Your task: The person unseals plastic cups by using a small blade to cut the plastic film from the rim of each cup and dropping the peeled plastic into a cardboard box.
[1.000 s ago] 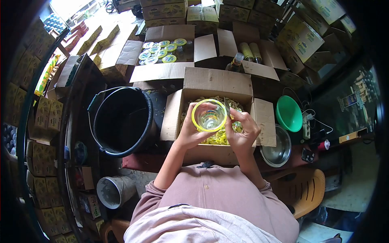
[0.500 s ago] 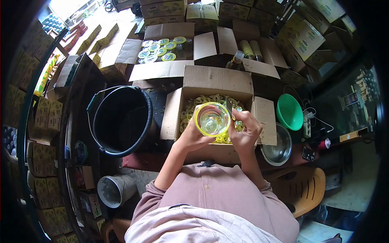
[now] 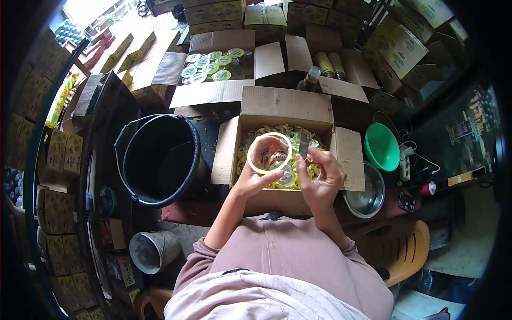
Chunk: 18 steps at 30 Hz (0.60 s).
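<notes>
Fingers of my left hand (image 3: 253,178) wrap round a clear plastic cup (image 3: 270,154) with a yellow rim, its mouth tilted up toward me. My right hand (image 3: 321,175) pinches a small dark flat blade (image 3: 304,144) that points away from me, just right of the cup and apart from it. Both hands are over an open cardboard box (image 3: 287,101) holding many yellow-green strips or rings (image 3: 261,132). The lower part of the cup is partly hidden by my left fingers.
A black bucket (image 3: 196,154) stands left of the box. On the right are a green bowl (image 3: 381,148) and a metal bowl (image 3: 373,200). Behind, a box holds lidded cups (image 3: 221,76), beside a bottle (image 3: 309,80). An orange chair (image 3: 410,245) is at lower right.
My left hand has turned and tilted the cup, moving it slightly left, away from the blade. My right hand still holds the blade, a little farther right.
</notes>
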Each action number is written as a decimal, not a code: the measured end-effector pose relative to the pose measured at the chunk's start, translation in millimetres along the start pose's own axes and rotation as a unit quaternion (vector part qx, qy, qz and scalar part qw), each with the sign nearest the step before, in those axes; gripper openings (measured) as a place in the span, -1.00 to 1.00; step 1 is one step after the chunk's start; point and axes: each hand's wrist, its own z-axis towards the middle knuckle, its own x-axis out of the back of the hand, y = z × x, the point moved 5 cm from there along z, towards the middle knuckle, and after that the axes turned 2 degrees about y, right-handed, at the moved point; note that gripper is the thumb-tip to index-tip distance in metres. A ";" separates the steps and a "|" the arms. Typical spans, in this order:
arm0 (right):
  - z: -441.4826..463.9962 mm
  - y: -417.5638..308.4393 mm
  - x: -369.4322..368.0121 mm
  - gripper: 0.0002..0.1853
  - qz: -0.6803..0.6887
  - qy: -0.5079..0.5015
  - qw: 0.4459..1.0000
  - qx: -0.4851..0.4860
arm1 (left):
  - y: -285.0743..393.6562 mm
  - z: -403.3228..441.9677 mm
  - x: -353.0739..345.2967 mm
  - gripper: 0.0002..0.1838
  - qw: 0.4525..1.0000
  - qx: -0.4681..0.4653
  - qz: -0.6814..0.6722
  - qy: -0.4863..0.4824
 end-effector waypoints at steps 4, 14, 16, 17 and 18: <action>0.2 -12.9 -1.7 -0.72 -0.040 -0.005 0.999 0.023 | 6.1 2.3 -1.2 -0.33 0.998 -0.041 0.038 0.002; 0.3 -12.8 -3.7 -0.73 -0.042 -0.016 0.998 0.041 | 3.8 0.5 -2.4 -0.30 0.997 -0.034 0.069 0.012; 0.9 -10.6 -2.9 -0.72 -0.038 -0.024 0.998 0.048 | 6.2 -0.2 -0.7 -0.30 0.997 -0.028 0.073 0.010; 1.1 -10.0 -2.8 -0.71 -0.036 -0.027 0.998 0.051 | 5.4 0.1 -0.9 -0.31 0.997 -0.022 0.069 0.005; 1.0 -10.1 -2.7 -0.73 -0.043 -0.027 0.997 0.050 | 4.6 0.3 -1.1 -0.31 0.998 -0.016 0.065 -0.001</action>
